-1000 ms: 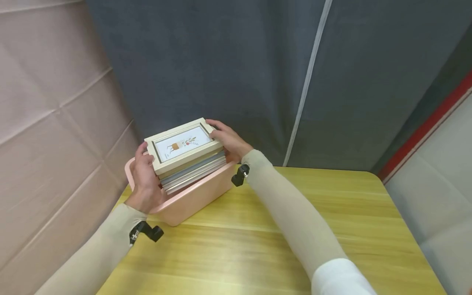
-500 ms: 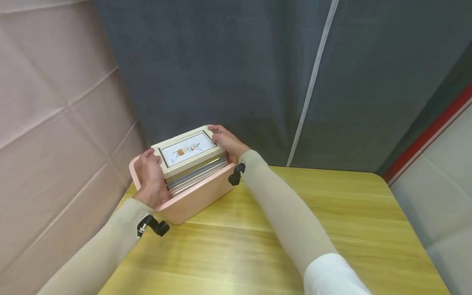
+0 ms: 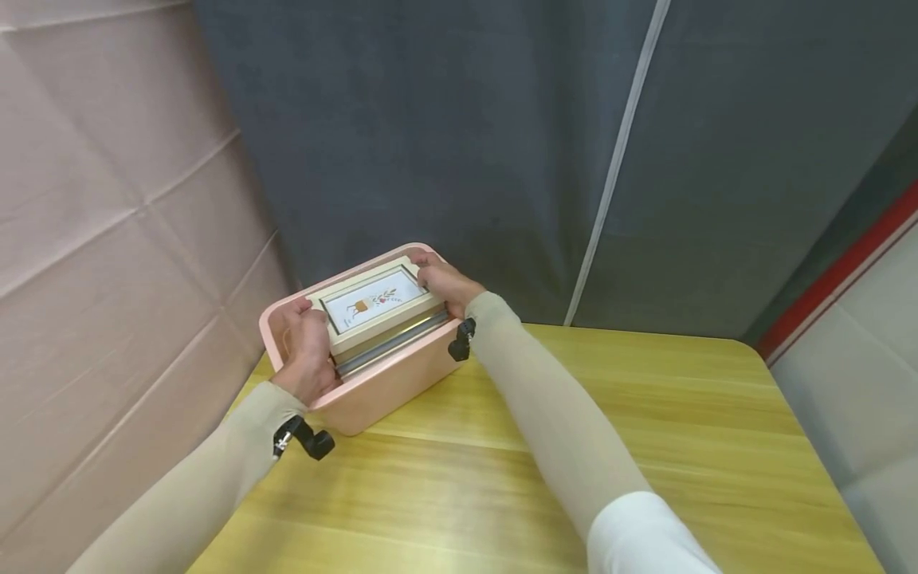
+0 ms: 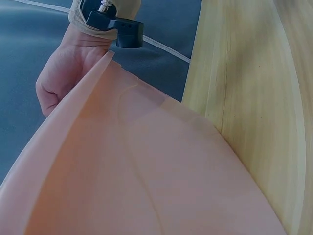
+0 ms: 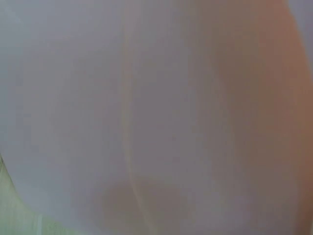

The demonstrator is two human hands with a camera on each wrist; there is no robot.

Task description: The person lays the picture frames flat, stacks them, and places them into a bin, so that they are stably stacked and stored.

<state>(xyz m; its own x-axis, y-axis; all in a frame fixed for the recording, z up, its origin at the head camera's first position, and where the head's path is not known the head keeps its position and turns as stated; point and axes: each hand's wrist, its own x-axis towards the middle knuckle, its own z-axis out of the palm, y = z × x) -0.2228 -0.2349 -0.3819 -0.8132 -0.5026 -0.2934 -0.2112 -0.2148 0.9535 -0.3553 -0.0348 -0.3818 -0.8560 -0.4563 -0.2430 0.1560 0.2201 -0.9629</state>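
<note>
A stack of picture frames (image 3: 394, 341) sits low inside a pink bin (image 3: 398, 387). The top picture frame (image 3: 376, 300) is cream and shows a drawing of an orange-brown animal with sprigs. My left hand (image 3: 307, 351) grips the stack at its left end, fingers down in the bin and thumb at the top frame's edge. At the other end my right hand (image 3: 446, 283) grips it with the thumb over the frame's corner. The left wrist view shows my right hand (image 4: 63, 73) beyond the bin wall (image 4: 146, 161); the right wrist view shows mostly blurred bin wall (image 5: 161, 112).
The bin stands at the far left of a yellow wood-grain table (image 3: 645, 430). Behind it hangs a dark grey curtain (image 3: 430, 119). A pale pink quilted wall (image 3: 107, 279) is close on the left. A whitish panel (image 3: 853, 383) with a red strip stands right.
Both hands have lowered the stack of picture frames deeper into the bin. More of the bin's rim shows now, and fewer frame edges stand above its front wall. The view has shifted slightly.
</note>
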